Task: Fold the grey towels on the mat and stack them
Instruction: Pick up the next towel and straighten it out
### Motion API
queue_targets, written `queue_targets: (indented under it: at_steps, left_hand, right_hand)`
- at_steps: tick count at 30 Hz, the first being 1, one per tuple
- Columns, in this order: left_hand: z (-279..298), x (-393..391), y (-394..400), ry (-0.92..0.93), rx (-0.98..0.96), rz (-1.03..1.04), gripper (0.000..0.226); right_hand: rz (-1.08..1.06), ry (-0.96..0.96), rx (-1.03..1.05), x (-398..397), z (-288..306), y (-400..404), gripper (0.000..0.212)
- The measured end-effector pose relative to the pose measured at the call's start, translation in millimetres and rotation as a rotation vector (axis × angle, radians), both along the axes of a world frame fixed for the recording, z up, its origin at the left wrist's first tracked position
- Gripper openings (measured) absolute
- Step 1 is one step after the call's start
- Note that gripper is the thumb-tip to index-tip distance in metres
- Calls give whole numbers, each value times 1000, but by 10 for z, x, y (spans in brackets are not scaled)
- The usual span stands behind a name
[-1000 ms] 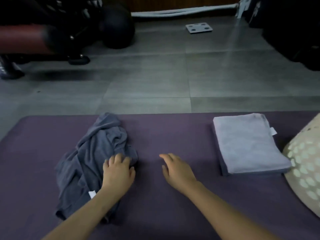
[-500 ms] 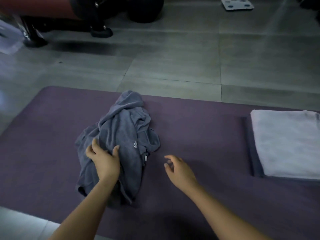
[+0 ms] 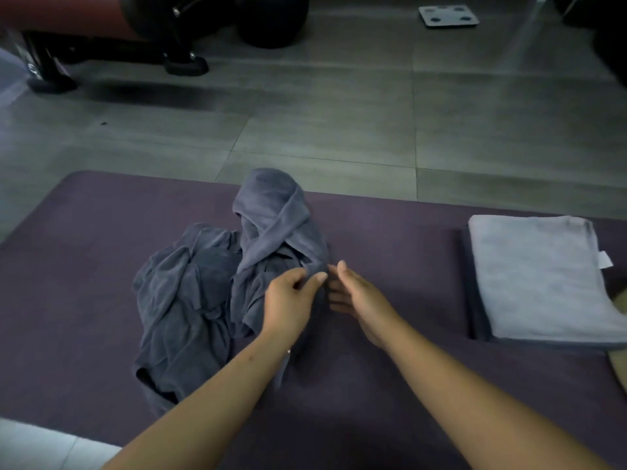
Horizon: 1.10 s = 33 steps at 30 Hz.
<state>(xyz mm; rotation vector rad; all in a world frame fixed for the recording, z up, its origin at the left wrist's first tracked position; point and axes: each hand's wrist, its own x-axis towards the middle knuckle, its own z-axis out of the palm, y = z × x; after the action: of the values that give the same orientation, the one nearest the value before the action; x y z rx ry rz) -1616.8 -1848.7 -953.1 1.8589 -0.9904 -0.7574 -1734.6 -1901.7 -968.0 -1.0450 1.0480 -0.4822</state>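
A crumpled dark grey towel (image 3: 190, 300) lies in a heap on the purple mat (image 3: 390, 385), left of centre. My left hand (image 3: 288, 300) pinches a fold of it at the heap's right edge, thumb and fingers closed on the cloth. My right hand (image 3: 356, 296) is just to the right, fingers apart and reaching at the same fold; whether it touches the cloth is hard to tell. A folded pale grey towel (image 3: 543, 276) rests on a darker folded one (image 3: 475, 300) at the mat's right side.
Beyond the mat is grey tiled floor (image 3: 339, 130). A bathroom scale (image 3: 448, 16) lies far back. Dark exercise equipment with black feet (image 3: 186, 64) stands at the back left. A pale basket edge (image 3: 619, 300) shows at the right border.
My left hand moved from the heap's left side to its right edge and took a fold. My right hand came in toward it. The towel heap has shifted and spread.
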Motion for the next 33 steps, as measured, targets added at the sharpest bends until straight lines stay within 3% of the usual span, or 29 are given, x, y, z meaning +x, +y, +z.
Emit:
queue_targets:
  at_steps: [4,8,13,16,20,21,24,26,28,30,33]
  left_hand:
    - [77,-405,-81,213,-17,-131,44]
    - [195,-878,-104,267,12,-290,52]
    - [250,-1324,-110,272,81,-460,48]
    - [143,-1427,-163,314,172,-316,42]
    - [-206,-1201,-285,-206,167,-146,22]
    - [-303,-1106,-319,-310,201,-167,21]
    - [-512,-848,-430,-637,404,-327,56]
    - [-527,-718,-505,-735,449,-357,41]
    - [-428,-645,-578,-562,363,-378,22]
    - [-249,-683,-596,-253,270,-410,29]
    - [78,-844,-581,-10,250,-484,35]
  right_hand:
    - [1,92,112,-412,278,-264,56]
    - [68,214,128,-929,544,-421,17]
    - [100,384,164,-1564,635,-385,24]
    - [124,462,148,-1845,504,-198,20]
    - [111,505,110,-2049,216,-4,14]
    - [117,510,94,-2084,158,28,14]
    - [104,518,51,-2165,45,73,17]
    - [148,610,-64,-2201,2,42,14]
    - [141,641,-166,-2192,-8,-32,11]
    - [78,569,-183,-2157,-7,-98,12]
    - [-3,413,-150,-2095,25,-123,14]
